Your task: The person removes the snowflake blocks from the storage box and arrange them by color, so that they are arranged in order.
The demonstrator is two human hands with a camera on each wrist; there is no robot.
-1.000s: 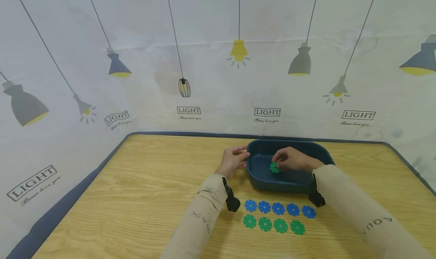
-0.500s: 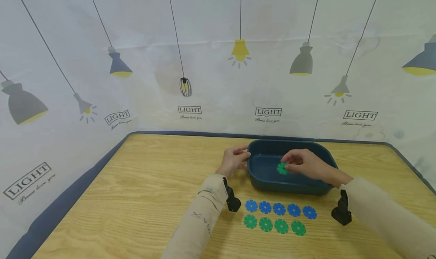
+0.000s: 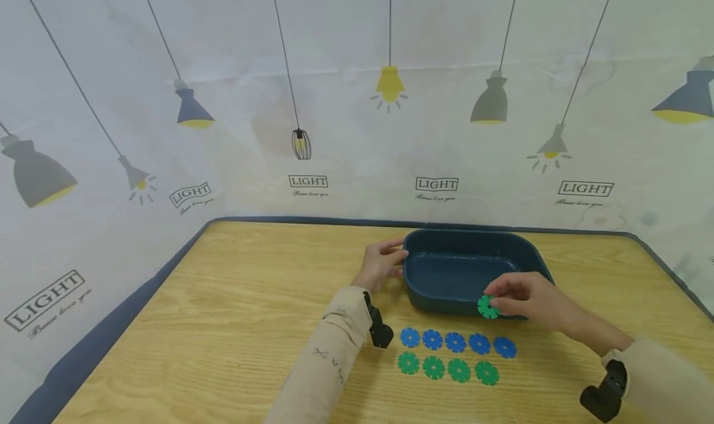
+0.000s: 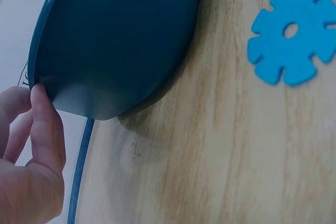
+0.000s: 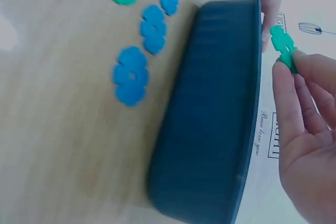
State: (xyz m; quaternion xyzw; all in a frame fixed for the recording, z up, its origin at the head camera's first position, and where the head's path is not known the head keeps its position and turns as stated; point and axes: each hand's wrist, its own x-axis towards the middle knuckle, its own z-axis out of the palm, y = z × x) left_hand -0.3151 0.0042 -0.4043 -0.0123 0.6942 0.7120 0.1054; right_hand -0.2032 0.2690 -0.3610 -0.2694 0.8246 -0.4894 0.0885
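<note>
Between thumb and fingertips my right hand (image 3: 530, 297) pinches a green notched interlocking disc (image 3: 488, 307). It holds the disc over the near rim of a dark blue plastic tub (image 3: 457, 272); the right wrist view shows that disc (image 5: 283, 45) upright at the fingertips. At the tub's left end, my left hand (image 3: 379, 266) grips the rim; the left wrist view has a fingertip against the outer wall (image 4: 115, 40). In front of the tub lie a row of several blue discs (image 3: 455, 342) and, nearer me, a row of several green discs (image 3: 459, 371).
The wooden table (image 3: 251, 300) extends left of the tub and in front of it. Behind stands a white curtain (image 3: 346, 120) printed with lamps, meeting the table along a dark blue edge (image 3: 307, 220).
My right hand has lifted the green disc from inside the tub and moved it right and toward me, over the near rim. The left hand and the rows stay where they were.
</note>
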